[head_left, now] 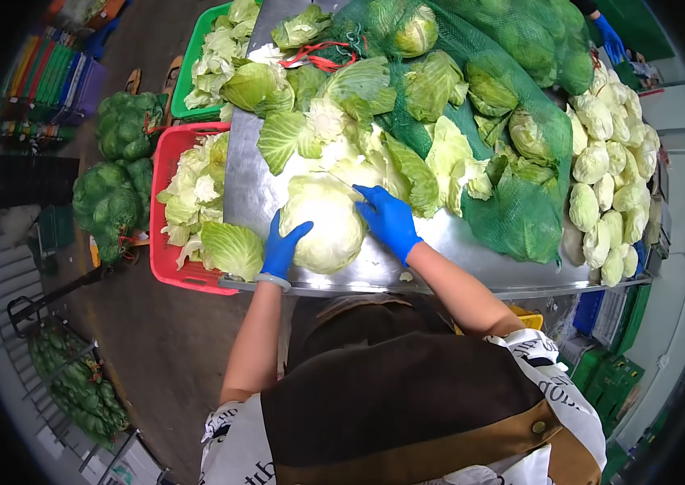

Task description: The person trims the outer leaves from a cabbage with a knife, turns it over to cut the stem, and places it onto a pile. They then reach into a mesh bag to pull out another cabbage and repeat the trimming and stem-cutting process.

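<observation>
Left hand [284, 246], grip: spread wide, cupping the cabbage [325, 225] on its left flank.
Right hand [389, 218], grip: fingers curled against its upper right (contents cannot be told).
Cabbage position: surface [456, 255], near front edge.
Axis: roundish; stem end unseen.

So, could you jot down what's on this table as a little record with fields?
left hand: blue glove, grips the cabbage at its left side
right hand: blue glove, on the cabbage's upper right; what it holds is unclear
table: steel, strewn with loose leaves
green net sack: holds cabbages, on the table's right half
trimmed heads: pale, piled at the right edge
red crate: leaves inside, left of the table
green crate: leaves inside, beyond the red one
</observation>
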Demonstrator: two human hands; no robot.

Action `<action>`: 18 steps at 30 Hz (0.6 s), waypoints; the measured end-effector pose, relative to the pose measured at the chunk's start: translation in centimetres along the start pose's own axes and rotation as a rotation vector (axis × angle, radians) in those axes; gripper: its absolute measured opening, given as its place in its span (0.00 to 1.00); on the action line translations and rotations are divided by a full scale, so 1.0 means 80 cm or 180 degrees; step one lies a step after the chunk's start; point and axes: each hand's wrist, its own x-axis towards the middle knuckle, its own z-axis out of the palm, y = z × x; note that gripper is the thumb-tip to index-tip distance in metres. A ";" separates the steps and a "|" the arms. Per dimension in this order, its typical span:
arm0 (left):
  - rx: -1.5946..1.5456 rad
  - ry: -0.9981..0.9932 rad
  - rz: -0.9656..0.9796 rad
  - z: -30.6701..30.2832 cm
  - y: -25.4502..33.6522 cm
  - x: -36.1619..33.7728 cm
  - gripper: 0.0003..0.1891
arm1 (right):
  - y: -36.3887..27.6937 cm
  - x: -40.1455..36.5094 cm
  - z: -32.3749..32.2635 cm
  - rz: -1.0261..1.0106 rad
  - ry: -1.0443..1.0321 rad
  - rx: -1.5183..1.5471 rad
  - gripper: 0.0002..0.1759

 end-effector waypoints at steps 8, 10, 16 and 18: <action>0.0349 -0.0681 0.0833 -0.011 -0.021 -0.024 0.57 | 0.059 0.070 0.084 0.0526 -0.0606 0.1092 0.40; 0.0227 -0.0726 0.0829 -0.007 -0.016 -0.035 0.57 | 0.056 0.083 0.071 0.0617 -0.0706 0.1133 0.37; 0.2054 -0.0725 0.1741 -0.005 0.005 -0.076 0.58 | 0.062 0.077 0.068 0.0767 -0.0666 0.1001 0.31; 0.2745 -0.0778 0.2001 -0.013 0.017 -0.086 0.59 | 0.046 0.067 0.028 0.1242 -0.1374 0.1912 0.29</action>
